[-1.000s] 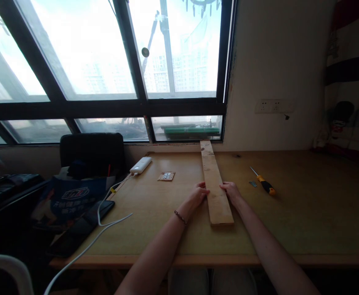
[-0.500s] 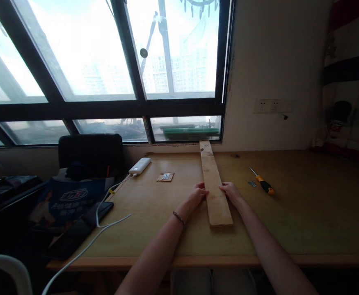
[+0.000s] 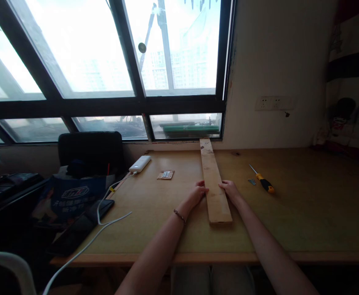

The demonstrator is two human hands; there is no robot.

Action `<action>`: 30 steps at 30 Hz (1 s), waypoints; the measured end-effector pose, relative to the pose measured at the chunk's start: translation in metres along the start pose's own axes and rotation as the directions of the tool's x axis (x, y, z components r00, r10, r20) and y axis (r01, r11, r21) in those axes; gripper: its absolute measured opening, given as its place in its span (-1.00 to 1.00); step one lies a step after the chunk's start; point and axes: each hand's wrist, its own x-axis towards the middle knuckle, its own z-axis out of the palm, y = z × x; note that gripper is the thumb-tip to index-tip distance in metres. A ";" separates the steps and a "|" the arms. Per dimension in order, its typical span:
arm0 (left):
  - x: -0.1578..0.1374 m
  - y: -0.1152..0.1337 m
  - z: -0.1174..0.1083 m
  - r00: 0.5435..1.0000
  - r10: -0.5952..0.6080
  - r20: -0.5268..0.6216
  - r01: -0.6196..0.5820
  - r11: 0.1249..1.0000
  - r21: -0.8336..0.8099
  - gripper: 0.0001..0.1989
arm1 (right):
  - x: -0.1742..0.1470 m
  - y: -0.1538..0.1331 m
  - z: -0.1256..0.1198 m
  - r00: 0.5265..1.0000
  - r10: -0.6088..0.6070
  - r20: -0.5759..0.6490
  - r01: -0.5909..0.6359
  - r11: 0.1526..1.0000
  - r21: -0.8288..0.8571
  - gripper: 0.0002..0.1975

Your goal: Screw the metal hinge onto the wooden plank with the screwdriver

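Note:
A long wooden board (image 3: pixel 215 180) lies lengthwise on the table, its far end reaching the window wall. My left hand (image 3: pixel 198 192) grips the board's left edge, thumb on top and fingers at the side. On the opposite edge, my right hand (image 3: pixel 229 190) holds the board in the same way. To the right lies a screwdriver (image 3: pixel 262 180) with a yellow and black handle. Several screws (image 3: pixel 252 182) are beside its shaft. Left of the board is a small flat piece with metal-looking plates (image 3: pixel 165 175) on a brown backing.
The wooden table (image 3: pixel 305 213) spans the view. A white power strip (image 3: pixel 140 164) with a white cable (image 3: pixel 111 223) lies at its left. A dark tablet-like slab (image 3: pixel 83 227), a blue bag (image 3: pixel 71 196) and a black chair (image 3: pixel 90 151) are further left. Wall sockets (image 3: pixel 274 103) sit behind.
The camera view has shifted slightly. Both hands keep their hold on the board, which stays in nearly the same place; the other things have not moved.

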 end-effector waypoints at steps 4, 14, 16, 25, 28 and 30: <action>0.001 -0.003 0.001 1.000 -0.001 -0.007 0.001 0.999 0.051 -0.60 | 0.002 0.001 0.000 0.991 -0.072 -0.114 0.049 0.979 -0.196 -0.64; -0.001 0.029 -0.020 0.924 0.241 -0.295 0.046 0.698 0.715 -0.66 | 0.015 0.011 0.005 0.903 -0.295 -0.312 0.153 0.901 -0.407 -0.46; -0.001 0.051 -0.041 0.803 0.531 -0.272 0.079 0.357 0.931 -0.68 | 0.018 0.015 0.005 0.900 -0.295 -0.320 0.143 0.895 -0.422 -0.45; 0.003 0.096 -0.141 0.705 0.701 -0.110 0.406 -0.271 0.873 -0.31 | 0.022 0.022 0.003 0.901 -0.295 -0.318 0.137 0.888 -0.438 -0.46; 0.006 0.091 -0.148 0.750 0.646 -0.140 0.415 -0.294 0.861 -0.37 | 0.023 0.024 0.003 0.898 -0.292 -0.329 0.125 0.887 -0.444 -0.46; 0.006 0.090 -0.148 0.767 0.631 -0.114 0.386 -0.313 0.868 -0.44 | 0.023 0.024 0.003 0.897 -0.295 -0.329 0.124 0.883 -0.453 -0.45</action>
